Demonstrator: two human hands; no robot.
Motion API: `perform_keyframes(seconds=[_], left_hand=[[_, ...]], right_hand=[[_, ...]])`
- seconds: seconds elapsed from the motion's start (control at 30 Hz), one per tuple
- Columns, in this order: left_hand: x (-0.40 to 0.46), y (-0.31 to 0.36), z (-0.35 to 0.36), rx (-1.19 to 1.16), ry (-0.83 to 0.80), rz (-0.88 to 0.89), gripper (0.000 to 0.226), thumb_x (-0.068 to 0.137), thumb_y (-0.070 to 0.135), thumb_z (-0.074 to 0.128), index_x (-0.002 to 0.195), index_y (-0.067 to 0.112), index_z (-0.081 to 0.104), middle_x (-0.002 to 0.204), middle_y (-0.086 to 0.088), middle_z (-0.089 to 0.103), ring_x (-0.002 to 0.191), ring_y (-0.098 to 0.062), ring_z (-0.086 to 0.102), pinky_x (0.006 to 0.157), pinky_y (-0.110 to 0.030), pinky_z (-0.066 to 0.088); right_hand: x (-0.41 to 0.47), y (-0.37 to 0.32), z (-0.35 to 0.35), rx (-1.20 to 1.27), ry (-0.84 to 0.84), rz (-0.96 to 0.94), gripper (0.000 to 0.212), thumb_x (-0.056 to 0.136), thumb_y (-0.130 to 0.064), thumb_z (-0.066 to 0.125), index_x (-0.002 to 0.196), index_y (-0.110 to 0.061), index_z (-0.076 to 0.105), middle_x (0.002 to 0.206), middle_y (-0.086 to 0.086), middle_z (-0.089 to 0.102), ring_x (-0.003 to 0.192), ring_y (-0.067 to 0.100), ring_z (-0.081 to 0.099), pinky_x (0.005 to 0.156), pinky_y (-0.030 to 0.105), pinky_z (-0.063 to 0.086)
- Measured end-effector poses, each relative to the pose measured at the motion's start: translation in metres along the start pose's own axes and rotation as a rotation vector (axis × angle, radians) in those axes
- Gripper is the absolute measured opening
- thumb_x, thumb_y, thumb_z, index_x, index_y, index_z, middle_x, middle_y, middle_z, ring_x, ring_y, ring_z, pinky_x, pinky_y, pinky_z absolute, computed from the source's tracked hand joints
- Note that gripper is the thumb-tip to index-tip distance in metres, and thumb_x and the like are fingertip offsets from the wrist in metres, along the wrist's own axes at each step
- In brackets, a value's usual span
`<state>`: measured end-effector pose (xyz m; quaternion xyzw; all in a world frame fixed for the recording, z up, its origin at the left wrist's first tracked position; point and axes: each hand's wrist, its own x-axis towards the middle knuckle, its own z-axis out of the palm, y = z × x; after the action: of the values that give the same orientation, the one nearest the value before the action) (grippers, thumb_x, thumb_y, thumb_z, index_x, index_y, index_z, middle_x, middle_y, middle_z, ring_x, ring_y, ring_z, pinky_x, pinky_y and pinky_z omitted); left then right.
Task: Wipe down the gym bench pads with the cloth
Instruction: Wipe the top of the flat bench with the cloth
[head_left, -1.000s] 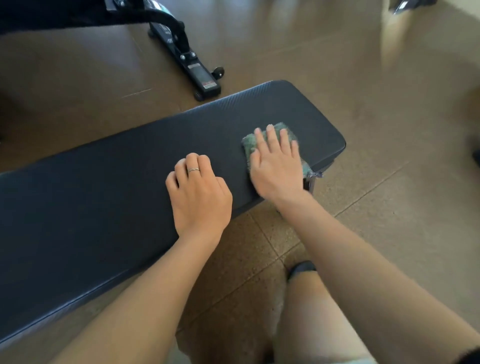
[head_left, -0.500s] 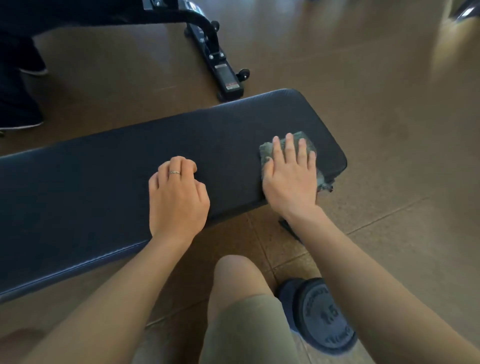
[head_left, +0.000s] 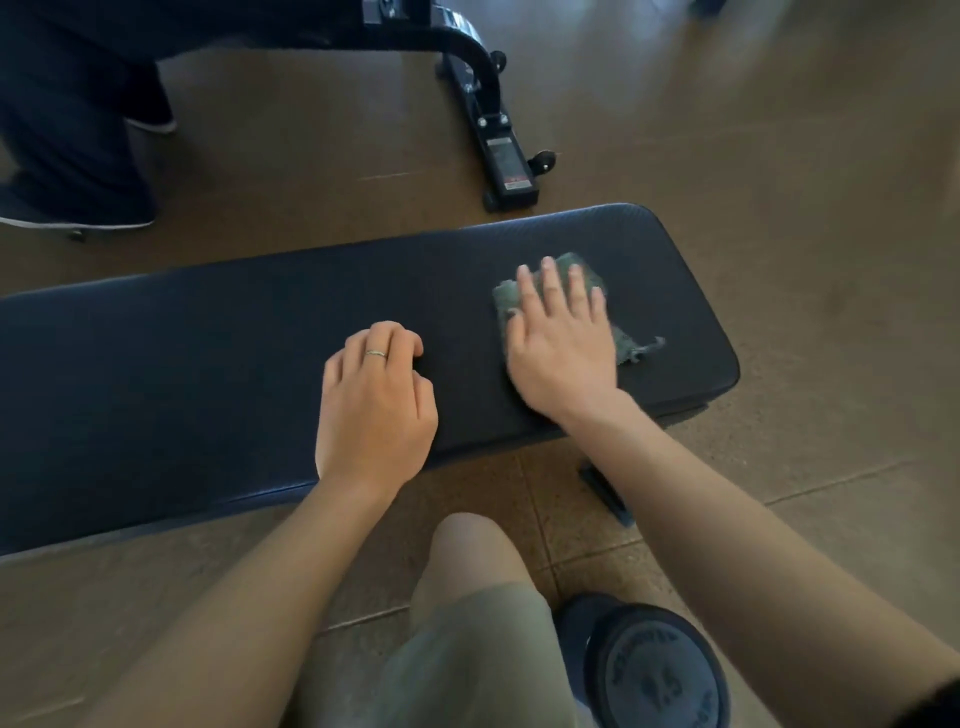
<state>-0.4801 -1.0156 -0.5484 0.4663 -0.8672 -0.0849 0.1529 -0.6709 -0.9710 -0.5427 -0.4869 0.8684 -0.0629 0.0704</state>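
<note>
A long dark bench pad (head_left: 182, 374) runs across the view from the left edge to the right. A grey-green cloth (head_left: 506, 299) lies on its right end. My right hand (head_left: 563, 348) presses flat on the cloth with straight, spread fingers and covers most of it; a frayed corner sticks out at the right. My left hand (head_left: 376, 405) rests on the pad's middle near the front edge, fingers curled under, holding nothing. A ring shows on one finger.
Behind the pad a black machine foot with small wheels (head_left: 506, 166) stands on the brown floor. Another person's dark legs and shoes (head_left: 78, 156) are at the far left. A round weight plate (head_left: 660, 675) lies by my knee (head_left: 467, 551).
My right hand has slid the cloth a little away from the pad's front edge. The view has shifted, bringing the pad lower and more of my knee and the weight plate into sight.
</note>
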Motion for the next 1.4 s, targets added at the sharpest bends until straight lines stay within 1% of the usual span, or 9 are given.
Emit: perform_keyframes(seconds=[0.2, 0.37, 0.47, 0.73, 0.87, 1.03, 1.2, 1.3, 1.4], left_hand=[[0.001, -0.001, 0.001, 0.002, 0.009, -0.007, 0.018, 0.098, 0.015, 0.046, 0.114, 0.015, 0.055, 0.118, -0.002, 0.057, 0.115, -0.024, 0.054, 0.101, -0.043, 0.045], [0.001, -0.002, 0.000, -0.025, 0.001, 0.006, 0.018, 0.097, 0.017, 0.044, 0.112, 0.017, 0.054, 0.116, -0.001, 0.056, 0.114, -0.023, 0.054, 0.102, -0.042, 0.046], [0.000, 0.000, 0.001, -0.018, 0.008, 0.020, 0.020, 0.096, 0.018, 0.041, 0.112, 0.015, 0.054, 0.117, -0.003, 0.057, 0.114, -0.024, 0.054, 0.101, -0.044, 0.047], [0.001, -0.002, 0.001, 0.019, -0.002, 0.038, 0.023, 0.095, 0.017, 0.040, 0.115, 0.015, 0.053, 0.119, -0.003, 0.055, 0.117, -0.026, 0.052, 0.101, -0.045, 0.044], [0.000, -0.003, 0.001, -0.003, 0.009, 0.040, 0.022, 0.095, 0.017, 0.040, 0.113, 0.015, 0.053, 0.118, -0.003, 0.056, 0.116, -0.026, 0.053, 0.101, -0.044, 0.046], [0.000, -0.004, 0.003, -0.013, -0.010, 0.036, 0.021, 0.096, 0.016, 0.047, 0.115, 0.014, 0.054, 0.121, -0.005, 0.057, 0.119, -0.026, 0.054, 0.103, -0.045, 0.047], [0.000, -0.002, 0.000, 0.023, -0.017, 0.045, 0.023, 0.096, 0.017, 0.040, 0.116, 0.014, 0.052, 0.122, -0.005, 0.054, 0.120, -0.027, 0.052, 0.102, -0.045, 0.044], [0.000, -0.003, -0.001, 0.028, -0.015, 0.049, 0.023, 0.097, 0.018, 0.039, 0.117, 0.014, 0.052, 0.122, -0.005, 0.054, 0.120, -0.027, 0.051, 0.103, -0.045, 0.044], [0.002, -0.003, 0.001, -0.005, -0.008, 0.040, 0.023, 0.095, 0.018, 0.039, 0.113, 0.015, 0.053, 0.119, -0.003, 0.054, 0.117, -0.026, 0.053, 0.102, -0.045, 0.045]], right_hand=[[0.014, -0.043, 0.003, -0.021, -0.101, -0.419, 0.055, 0.110, -0.043, 0.015, 0.164, -0.032, 0.014, 0.172, -0.001, 0.008, 0.159, 0.023, 0.002, 0.128, 0.045, 0.002], [0.069, 0.038, -0.020, -0.042, -0.053, -0.013, 0.055, 0.110, -0.041, 0.014, 0.164, -0.033, 0.009, 0.173, -0.002, 0.002, 0.159, 0.021, -0.002, 0.128, 0.041, -0.001], [0.073, 0.020, -0.014, -0.043, -0.065, 0.108, 0.058, 0.109, -0.041, 0.013, 0.165, -0.029, 0.005, 0.173, 0.001, -0.002, 0.159, 0.027, -0.006, 0.127, 0.046, -0.004], [0.084, -0.061, -0.001, -0.032, -0.116, -0.393, 0.054, 0.110, -0.044, 0.016, 0.163, -0.033, 0.019, 0.172, 0.000, 0.014, 0.159, 0.025, 0.005, 0.128, 0.045, 0.004], [0.111, 0.027, -0.017, -0.057, 0.029, -0.081, 0.051, 0.109, -0.037, 0.021, 0.157, -0.026, 0.034, 0.164, 0.006, 0.032, 0.154, 0.026, 0.020, 0.126, 0.045, 0.013], [0.112, 0.033, -0.019, -0.003, -0.022, 0.243, 0.058, 0.108, -0.040, 0.016, 0.164, -0.025, 0.017, 0.172, 0.005, 0.008, 0.159, 0.029, 0.000, 0.127, 0.048, 0.000], [0.054, -0.068, 0.007, -0.011, -0.024, -0.135, 0.058, 0.108, -0.042, 0.021, 0.163, -0.025, 0.020, 0.172, 0.005, 0.012, 0.158, 0.032, 0.004, 0.127, 0.050, 0.003], [0.045, -0.060, 0.007, -0.024, -0.079, -0.331, 0.056, 0.109, -0.044, 0.019, 0.163, -0.030, 0.018, 0.172, 0.002, 0.013, 0.159, 0.027, 0.006, 0.128, 0.047, 0.005], [0.082, 0.004, -0.009, -0.072, -0.015, -0.151, 0.055, 0.109, -0.041, 0.017, 0.163, -0.031, 0.016, 0.172, 0.001, 0.012, 0.159, 0.024, 0.007, 0.128, 0.044, 0.006]])
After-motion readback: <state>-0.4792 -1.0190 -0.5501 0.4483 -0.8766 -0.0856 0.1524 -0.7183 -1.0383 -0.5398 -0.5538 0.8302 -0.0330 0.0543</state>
